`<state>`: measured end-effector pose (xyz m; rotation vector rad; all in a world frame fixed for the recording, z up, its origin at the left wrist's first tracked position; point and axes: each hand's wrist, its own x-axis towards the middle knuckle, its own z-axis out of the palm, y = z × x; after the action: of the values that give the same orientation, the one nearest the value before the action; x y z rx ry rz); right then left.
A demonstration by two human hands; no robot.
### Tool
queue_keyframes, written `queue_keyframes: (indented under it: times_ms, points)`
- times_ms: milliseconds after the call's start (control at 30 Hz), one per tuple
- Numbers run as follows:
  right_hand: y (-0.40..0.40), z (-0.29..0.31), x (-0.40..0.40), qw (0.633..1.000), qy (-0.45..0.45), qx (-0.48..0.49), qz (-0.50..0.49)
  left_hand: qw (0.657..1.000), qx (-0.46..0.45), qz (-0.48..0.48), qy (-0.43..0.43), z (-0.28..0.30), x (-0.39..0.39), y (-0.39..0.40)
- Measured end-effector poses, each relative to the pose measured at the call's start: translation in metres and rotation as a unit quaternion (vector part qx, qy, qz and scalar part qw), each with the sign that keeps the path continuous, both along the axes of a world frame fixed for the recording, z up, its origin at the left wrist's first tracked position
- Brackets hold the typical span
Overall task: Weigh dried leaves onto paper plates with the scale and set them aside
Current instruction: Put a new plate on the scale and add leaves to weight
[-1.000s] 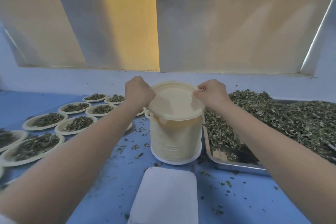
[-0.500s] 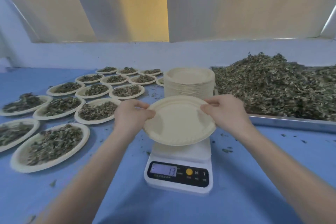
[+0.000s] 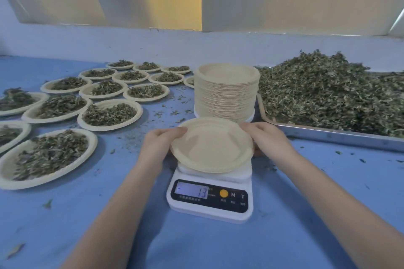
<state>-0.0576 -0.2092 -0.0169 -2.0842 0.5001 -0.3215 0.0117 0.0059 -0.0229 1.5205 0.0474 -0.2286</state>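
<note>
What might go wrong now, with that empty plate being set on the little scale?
The display reads 13 with a minus sign, so weighing without zeroing could give a wrong portion. The empty plate, held at its rim by the left hand and right hand, overhangs the scale and may tip if set off-centre. Leaves carried from the tray could scatter on the table.

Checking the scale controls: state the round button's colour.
Yellow-orange round button, clearest in the head view.

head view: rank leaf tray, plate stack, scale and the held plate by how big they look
1. leaf tray, largest, cut off at the right edge
2. scale and plate stack, too alike to rank; the scale is nearer
3. held plate
</note>
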Motion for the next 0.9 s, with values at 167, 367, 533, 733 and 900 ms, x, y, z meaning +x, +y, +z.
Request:
queue_keyframes:
  times_ms: [167,367,533,733,900]
  points:
    - [0.000,-0.005,-0.002,0.998,-0.027,0.061,-0.016,1.000,-0.001,0.005,-0.002,-0.005,0.000,0.002]
    - [0.000,-0.009,-0.004,0.995,-0.042,0.092,-0.019,0.995,0.089,0.003,-0.054,-0.012,-0.004,-0.003]
    - [-0.001,-0.010,-0.005,0.994,-0.047,0.095,-0.018,0.998,0.055,-0.005,-0.042,-0.009,-0.002,0.000]
    - [-0.003,-0.014,-0.004,0.995,-0.052,0.079,-0.021,0.999,0.034,-0.018,-0.035,-0.009,-0.001,0.000]
    - [-0.003,-0.016,-0.004,0.996,-0.048,0.075,-0.015,0.999,0.034,-0.017,-0.032,-0.012,0.002,0.001]
